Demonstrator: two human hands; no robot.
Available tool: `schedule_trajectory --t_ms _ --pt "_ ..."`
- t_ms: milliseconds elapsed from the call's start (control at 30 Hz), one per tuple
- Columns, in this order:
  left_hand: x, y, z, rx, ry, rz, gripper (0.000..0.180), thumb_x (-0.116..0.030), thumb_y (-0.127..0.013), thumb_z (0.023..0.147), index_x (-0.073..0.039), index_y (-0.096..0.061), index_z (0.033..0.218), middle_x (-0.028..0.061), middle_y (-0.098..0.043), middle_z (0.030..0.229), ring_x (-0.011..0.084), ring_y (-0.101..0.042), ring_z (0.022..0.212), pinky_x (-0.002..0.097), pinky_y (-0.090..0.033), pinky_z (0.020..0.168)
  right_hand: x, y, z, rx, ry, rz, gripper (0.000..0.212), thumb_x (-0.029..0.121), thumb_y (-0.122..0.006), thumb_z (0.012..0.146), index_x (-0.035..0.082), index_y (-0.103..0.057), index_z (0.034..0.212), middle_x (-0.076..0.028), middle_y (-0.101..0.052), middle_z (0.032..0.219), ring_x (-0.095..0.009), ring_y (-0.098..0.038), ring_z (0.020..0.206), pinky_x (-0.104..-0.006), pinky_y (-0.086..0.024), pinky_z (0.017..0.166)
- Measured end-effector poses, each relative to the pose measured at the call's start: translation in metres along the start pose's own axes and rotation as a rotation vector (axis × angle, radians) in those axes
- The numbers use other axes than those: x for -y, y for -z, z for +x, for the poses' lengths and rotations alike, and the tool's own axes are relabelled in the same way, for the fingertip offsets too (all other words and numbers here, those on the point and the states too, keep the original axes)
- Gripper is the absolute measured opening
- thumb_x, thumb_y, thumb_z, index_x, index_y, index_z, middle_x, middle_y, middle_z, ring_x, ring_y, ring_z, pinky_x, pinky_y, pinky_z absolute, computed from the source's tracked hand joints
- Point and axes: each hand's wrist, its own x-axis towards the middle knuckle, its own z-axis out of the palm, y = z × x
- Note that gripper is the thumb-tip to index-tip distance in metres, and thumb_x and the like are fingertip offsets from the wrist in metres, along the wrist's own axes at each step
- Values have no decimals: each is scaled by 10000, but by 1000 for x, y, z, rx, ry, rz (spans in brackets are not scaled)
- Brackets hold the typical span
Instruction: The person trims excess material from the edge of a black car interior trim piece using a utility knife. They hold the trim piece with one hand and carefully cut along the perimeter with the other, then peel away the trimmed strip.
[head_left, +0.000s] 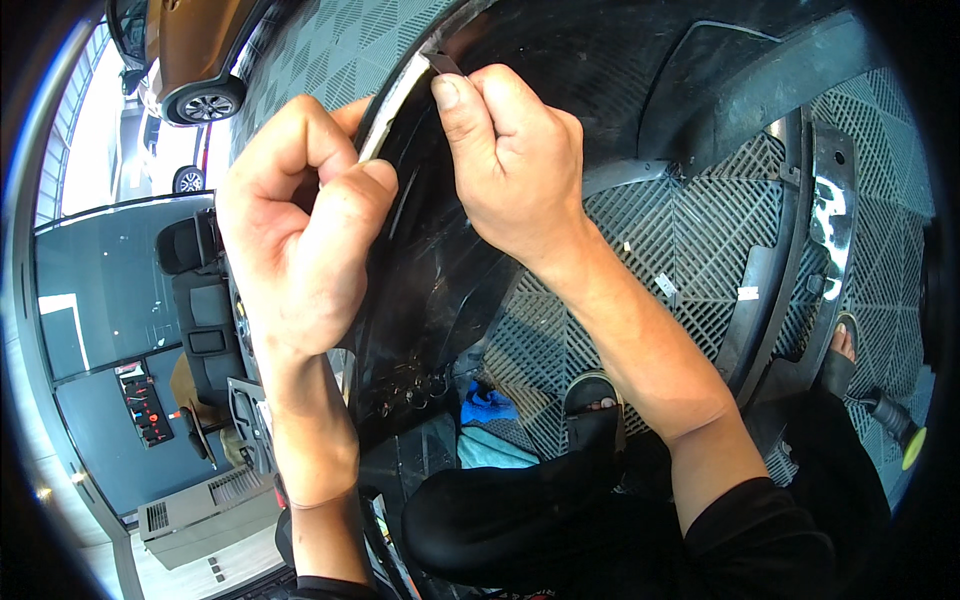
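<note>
A large black curved car panel [430,270], likely a bumper seen from its inner side, stretches across the middle. Along its upper left edge runs a narrow whitish strip [398,105]. My left hand [305,225] is closed on that edge, thumb on the near side at the strip's lower end. Higher up, my right hand [520,165] is closed, its thumb and bent forefinger pinching a small flat black piece [443,64]. That piece touches the edge at the top of the strip. Whether it is a tool or a loose strip cannot be made out.
Grey floor grating [660,240] lies below. At right stands another dark bumper part [828,210], with a polisher [895,425] beyond. Blue cloths [490,403] lie near my foot. Removed car seats [200,310] and a brown car [200,50] are at left.
</note>
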Motion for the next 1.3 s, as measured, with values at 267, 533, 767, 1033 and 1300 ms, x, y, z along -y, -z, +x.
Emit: schedule_trajectory --t_ms 267,533,767,1033,1300 --pt "-4 -2 0 -15 -15 40 342 -22 -694 897 -54 -419 696 4 -614 778 28 -395 664 212 -329 579 -1 -1 -2 47 -16 64 258 191 -649 1011 24 -603 819 -139 -602 596 -271 -645 517 -333 -466 463" --pt "5 -4 1 -96 -102 233 450 -71 -734 941 -45 -375 670 19 -639 764 28 -372 671 217 -320 555 -17 -9 -8 -55 -37 292 307 267 -593 1055 27 -615 864 -68 -584 602 -143 -574 521 -277 -448 501" --pt "5 -4 0 -103 -91 222 398 -22 -695 926 -34 -386 676 66 -720 855 27 -371 671 224 -325 552 -21 -16 -7 -86 89 223 279 252 -613 1044 42 -625 860 -50 -588 601 -127 -588 523 -251 -438 474" --pt "3 -4 -1 -103 -77 221 412 -23 -698 924 -40 -371 673 46 -711 839 24 -366 671 223 -325 553 -21 -17 -6 -95 87 222 271 250 -630 1034 44 -633 858 -51 -591 597 -130 -603 528 -244 -450 477" --pt "4 -4 0 -96 -78 217 414 -23 -701 917 -42 -369 671 53 -699 817 27 -371 669 223 -334 557 -25 -15 -4 -86 102 242 281 256 -635 1032 43 -639 848 -50 -603 609 -130 -612 535 -242 -457 483"
